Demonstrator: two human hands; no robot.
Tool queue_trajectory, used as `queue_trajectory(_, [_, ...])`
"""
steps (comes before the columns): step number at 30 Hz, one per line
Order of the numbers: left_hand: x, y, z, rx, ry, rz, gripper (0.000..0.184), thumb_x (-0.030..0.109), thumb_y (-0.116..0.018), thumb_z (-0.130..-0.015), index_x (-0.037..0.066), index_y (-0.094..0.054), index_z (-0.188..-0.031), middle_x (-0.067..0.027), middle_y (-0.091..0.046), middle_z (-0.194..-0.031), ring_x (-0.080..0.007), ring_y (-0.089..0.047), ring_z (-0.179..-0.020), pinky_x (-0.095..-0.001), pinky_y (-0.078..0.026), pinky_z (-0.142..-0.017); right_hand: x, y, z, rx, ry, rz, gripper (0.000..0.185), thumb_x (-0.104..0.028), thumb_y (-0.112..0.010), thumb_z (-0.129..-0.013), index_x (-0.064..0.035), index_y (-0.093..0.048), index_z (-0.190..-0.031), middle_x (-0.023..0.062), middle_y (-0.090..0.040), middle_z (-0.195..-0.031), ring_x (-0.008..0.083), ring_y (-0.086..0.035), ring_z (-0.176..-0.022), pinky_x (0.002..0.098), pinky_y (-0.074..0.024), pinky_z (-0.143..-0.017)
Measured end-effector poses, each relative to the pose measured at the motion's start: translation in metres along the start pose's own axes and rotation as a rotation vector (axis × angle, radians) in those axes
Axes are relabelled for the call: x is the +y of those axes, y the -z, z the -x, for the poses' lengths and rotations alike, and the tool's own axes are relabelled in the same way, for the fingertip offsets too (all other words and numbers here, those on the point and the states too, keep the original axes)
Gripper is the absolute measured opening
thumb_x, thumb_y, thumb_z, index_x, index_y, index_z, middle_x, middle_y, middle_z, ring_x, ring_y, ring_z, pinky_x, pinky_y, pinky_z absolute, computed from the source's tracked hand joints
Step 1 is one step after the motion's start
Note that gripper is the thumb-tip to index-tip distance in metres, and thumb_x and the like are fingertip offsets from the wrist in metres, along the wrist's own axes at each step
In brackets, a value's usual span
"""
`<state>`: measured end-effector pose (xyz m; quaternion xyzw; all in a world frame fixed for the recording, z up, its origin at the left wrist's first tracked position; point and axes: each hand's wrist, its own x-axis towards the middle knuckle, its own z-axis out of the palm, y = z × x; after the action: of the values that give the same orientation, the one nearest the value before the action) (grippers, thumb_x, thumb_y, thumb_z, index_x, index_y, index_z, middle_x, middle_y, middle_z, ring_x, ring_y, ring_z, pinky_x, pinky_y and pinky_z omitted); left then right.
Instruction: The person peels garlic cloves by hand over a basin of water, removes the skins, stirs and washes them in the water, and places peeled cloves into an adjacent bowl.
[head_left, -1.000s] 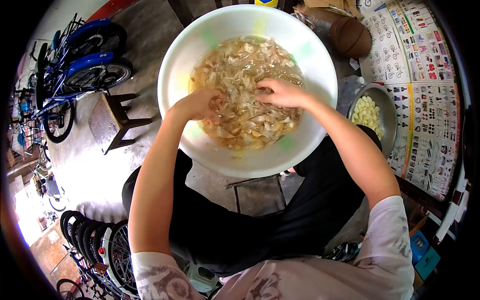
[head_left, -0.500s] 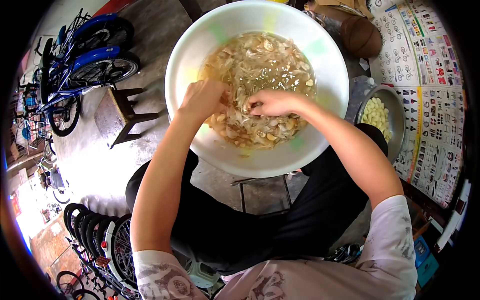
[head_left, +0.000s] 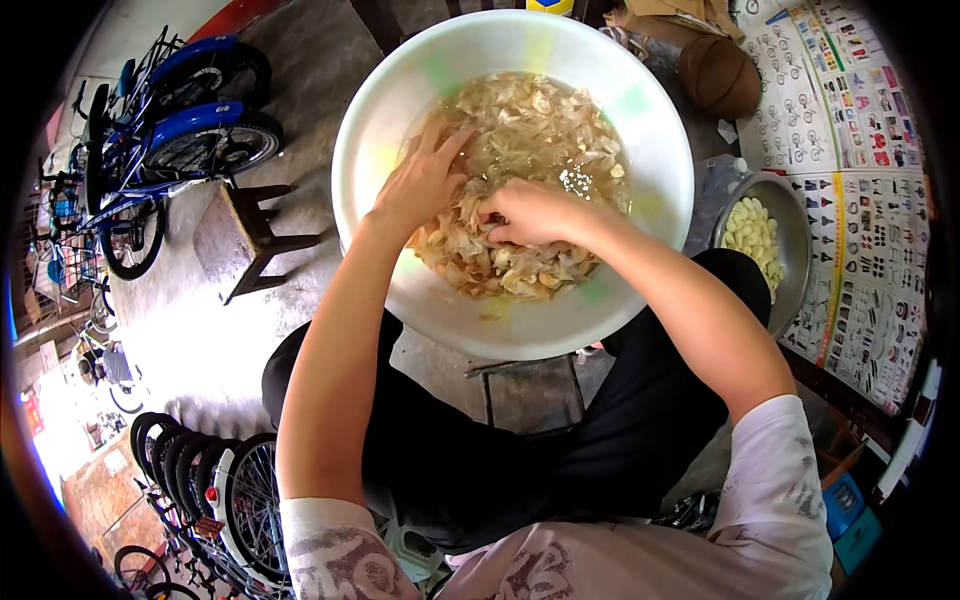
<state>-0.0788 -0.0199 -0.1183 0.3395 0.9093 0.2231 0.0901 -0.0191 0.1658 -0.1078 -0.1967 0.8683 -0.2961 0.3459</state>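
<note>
"White plastic basin, plenty of water. Where are the garlic skins?"

"Spread through that water, inside the basin, with a pale clove-like piece showing at one side."

"And each grip?"

"The left hand lies over the skins, fingers spread, closed on nothing I can make out. The right hand is curled, thumb towards fingers; I can't tell whether anything is pinched inside."

"So what might go wrong?"

"Wet pieces are probably slick. A loose pinch could let one drop, and the layer of skins would hide it."

"Could the basin tip?"

"I can't see clearly what carries it. A hard push on one side might tilt it, or slop water onto the floor."

"What about the metal bowl with its pale, peeled cloves?"

"It's right of the basin, just beside the dark-trousered knee; whether they touch, I can't tell. If that leg swung outward, it could jolt the bowl and scatter cloves."
</note>
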Motion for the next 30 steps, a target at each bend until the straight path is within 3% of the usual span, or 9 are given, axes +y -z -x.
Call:
queue_trajectory(7, [-0.008, 0.007, -0.016, -0.093, 0.197, 0.234, 0.037, 0.008, -0.063, -0.086, 0.010, -0.062, -0.123, -0.0148, -0.060, -0.123, -0.0393, -0.052, -0.120, -0.0442, -0.046, -0.096, 0.019, 0.062, 0.007, 0.125, 0.135, -0.102, 0.026, -0.019, -0.066, -0.089, -0.0101, -0.068, -0.114, 0.0074, -0.070, -0.102, 0.0174, -0.065, -0.092, 0.0334, -0.0522, -0.085])
queue_trajectory(8, [-0.007, 0.006, -0.015, -0.097, 0.198, 0.234, 0.037, 0.008, -0.063, -0.086, 0.010, -0.062, -0.123, -0.0148, -0.060, -0.123, -0.0393, -0.052, -0.120, -0.0442, -0.046, -0.096, 0.023, 0.069, 0.008, 0.191, 0.084, -0.122, 0.028, -0.018, -0.066, -0.089, -0.0118, -0.066, -0.116, 0.0089, -0.069, -0.109, 0.0175, -0.064, -0.101, 0.0344, -0.0511, -0.090])
queue_trajectory(11, [-0.003, -0.004, -0.014, 0.077, -0.033, 0.025, 0.044, 0.027, -0.061, -0.092, 0.016, -0.055, -0.133, -0.0118, -0.047, -0.142, -0.0369, -0.042, -0.132, -0.0473, -0.042, -0.103, 0.049, 0.080, 0.011, 0.461, 0.191, -0.016, 0.032, -0.017, -0.066, -0.089, -0.0112, -0.064, -0.121, 0.0095, -0.062, -0.128, 0.0212, -0.057, -0.120, 0.0376, -0.0448, -0.104])
queue_trajectory(12, [0.002, -0.011, -0.011, 0.107, -0.059, -0.098, 0.053, 0.039, -0.058, -0.092, 0.019, -0.048, -0.140, -0.0119, -0.039, -0.147, -0.0369, -0.035, -0.136, -0.0500, -0.036, -0.108, 0.062, 0.079, 0.009, 0.461, 0.166, 0.082, 0.053, -0.026, -0.068, -0.089, -0.0184, -0.052, -0.139, 0.0109, -0.040, -0.151, 0.0268, -0.041, -0.138, 0.0455, -0.0342, -0.114])
queue_trajectory(13, [0.003, -0.018, -0.009, 0.139, -0.084, -0.221, 0.063, 0.052, -0.055, -0.092, 0.021, -0.041, -0.146, -0.0121, -0.032, -0.153, -0.0368, -0.029, -0.141, -0.0526, -0.029, -0.113, 0.066, 0.068, 0.008, 0.462, 0.167, 0.084, 0.053, -0.026, -0.068, -0.089, -0.0184, -0.052, -0.139, 0.0109, -0.040, -0.151, 0.0268, -0.041, -0.138, 0.0455, -0.0342, -0.114])
queue_trajectory(14, [-0.004, -0.027, -0.012, 0.087, -0.117, -0.231, 0.086, 0.073, -0.047, -0.085, 0.027, -0.025, -0.154, -0.0113, -0.018, -0.159, -0.0362, -0.016, -0.147, -0.0558, -0.017, -0.117, 0.069, 0.055, 0.007, 0.531, 0.064, 0.271, 0.065, -0.037, -0.067, -0.088, -0.0209, -0.041, -0.146, 0.0103, -0.027, -0.157, 0.0298, -0.029, -0.143, 0.0496, -0.0276, -0.116])
queue_trajectory(16, [-0.002, -0.034, -0.015, 0.062, -0.126, -0.273, 0.089, 0.075, -0.048, -0.083, 0.028, -0.023, -0.155, -0.0106, -0.016, -0.160, -0.0359, -0.014, -0.148, -0.0554, -0.017, -0.118, 0.077, 0.041, 0.001, 0.453, -0.119, 0.436, 0.092, -0.059, -0.062, -0.086, -0.0288, -0.012, -0.157, 0.0060, 0.004, -0.164, 0.0350, 0.002, -0.150, 0.0612, -0.0077, -0.118])
queue_trajectory(22, [-0.006, -0.047, -0.020, -0.060, -0.079, -0.340, 0.093, 0.074, -0.051, -0.082, 0.032, -0.016, -0.156, -0.0075, -0.007, -0.164, -0.0335, -0.004, -0.150, -0.0556, -0.013, -0.120, 0.096, 0.009, 0.005, 0.555, -0.007, 0.620, 0.085, -0.062, -0.057, -0.087, -0.0363, -0.014, -0.156, 0.0005, -0.004, -0.164, 0.0314, -0.008, -0.150, 0.0601, -0.0131, -0.119])
queue_trajectory(30, [-0.018, -0.049, -0.014, -0.128, -0.109, -0.062, 0.074, 0.051, -0.052, -0.093, 0.030, -0.019, -0.156, -0.0024, -0.004, -0.164, -0.0271, -0.003, -0.151, -0.0512, -0.014, -0.121, 0.101, -0.010, 0.006, 0.489, -0.003, 0.641, 0.084, -0.059, -0.056, -0.089, -0.0373, -0.011, -0.155, 0.0003, -0.005, -0.164, 0.0296, -0.006, -0.150, 0.0578, -0.0125, -0.121])
